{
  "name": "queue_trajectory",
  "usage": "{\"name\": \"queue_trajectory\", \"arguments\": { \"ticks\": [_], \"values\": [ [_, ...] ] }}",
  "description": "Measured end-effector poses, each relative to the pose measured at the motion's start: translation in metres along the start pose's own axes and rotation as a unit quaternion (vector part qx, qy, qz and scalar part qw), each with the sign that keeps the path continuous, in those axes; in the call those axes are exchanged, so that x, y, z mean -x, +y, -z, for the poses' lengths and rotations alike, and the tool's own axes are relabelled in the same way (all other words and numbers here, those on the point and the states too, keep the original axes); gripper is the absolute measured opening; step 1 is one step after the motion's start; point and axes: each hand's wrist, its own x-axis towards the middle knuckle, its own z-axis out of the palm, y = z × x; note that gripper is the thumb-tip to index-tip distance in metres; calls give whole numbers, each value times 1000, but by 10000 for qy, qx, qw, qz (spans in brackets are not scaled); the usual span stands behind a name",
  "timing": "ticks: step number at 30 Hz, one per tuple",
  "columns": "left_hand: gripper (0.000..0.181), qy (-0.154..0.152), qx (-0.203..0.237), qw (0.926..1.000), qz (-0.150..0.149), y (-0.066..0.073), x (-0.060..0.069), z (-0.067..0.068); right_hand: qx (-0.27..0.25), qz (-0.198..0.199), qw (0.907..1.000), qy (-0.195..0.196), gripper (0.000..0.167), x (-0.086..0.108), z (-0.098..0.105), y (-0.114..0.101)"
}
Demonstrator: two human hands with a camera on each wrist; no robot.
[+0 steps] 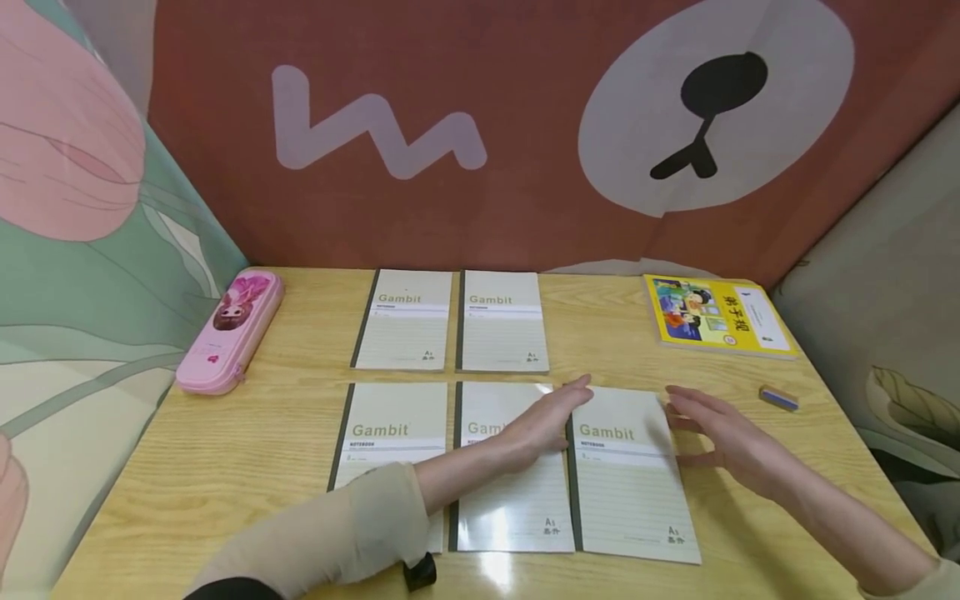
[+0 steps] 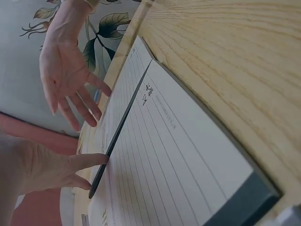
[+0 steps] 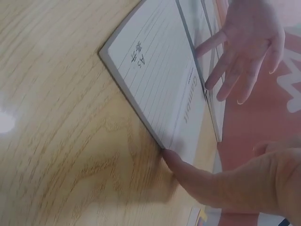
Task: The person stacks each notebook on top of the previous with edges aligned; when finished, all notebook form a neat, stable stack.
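Note:
My left hand (image 1: pixel 534 427) reaches across the front middle notebook (image 1: pixel 513 504), fingers mostly straight. In the left wrist view, its fingertips touch the dark spine of the front right notebook (image 1: pixel 626 500). On the opposite side, my right hand (image 1: pixel 727 442) has its fingers extended. Its thumb (image 3: pixel 188 176) meets that notebook's right edge in the right wrist view. The front right notebook lies flat, slightly turned, close against the middle one. A front left notebook (image 1: pixel 397 425) is partly covered by my left sleeve. Behind this row lie two matching Gambit notebooks, one left (image 1: pixel 405 333) and one right (image 1: pixel 502 333).
A pink pencil case (image 1: pixel 232 333) lies along the left side of the wooden table (image 1: pixel 300 467). At the back right is a yellow picture book (image 1: pixel 720 317), with a small eraser-like block (image 1: pixel 778 398) nearer me. A printed cloth (image 1: pixel 450 217) hangs behind the table.

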Motion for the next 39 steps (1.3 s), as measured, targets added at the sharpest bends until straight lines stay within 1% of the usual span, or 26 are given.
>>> {"name": "queue_trajectory", "arguments": {
  "ticks": [4,7,10,12,14,17,19,22,26,30,33,37,39],
  "values": [
    [63,33,87,10000,-35,-2,-2,1,-77,-156,9998,95,81,-2,3,1],
    [62,156,314,9994,-22,-5,-4,3,-63,-255,9994,220,80,-4,6,5],
    [62,309,588,9978,29,-7,-7,5,21,-334,9990,302,75,-6,10,7],
    [62,328,707,9970,37,-7,-8,6,141,-352,9989,285,73,-7,12,8],
    [61,341,818,9960,58,-6,-9,7,279,-323,9988,232,71,-8,14,7],
    [59,302,905,9954,79,-4,-10,9,471,-161,9987,98,73,-7,16,6],
    [60,309,920,9953,64,-2,-11,12,460,-9,9989,19,74,-6,16,4],
    [62,272,840,9960,-103,4,-12,18,312,222,9992,-97,75,-7,18,-1],
    [67,239,546,9977,-313,14,-11,31,104,525,9984,-175,76,-12,20,-14],
    [75,240,305,9984,-401,24,-10,46,-18,851,9963,-152,77,-22,17,-35],
    [82,345,57,9983,-457,32,-8,64,-138,1031,9945,-82,78,-32,11,-53],
    [89,538,-230,9955,-741,38,-8,92,-378,1215,9919,-14,77,-50,0,-78],
    [89,719,-270,9932,-875,40,-9,106,-526,1292,9902,30,75,-61,-7,-89]
  ]
}}
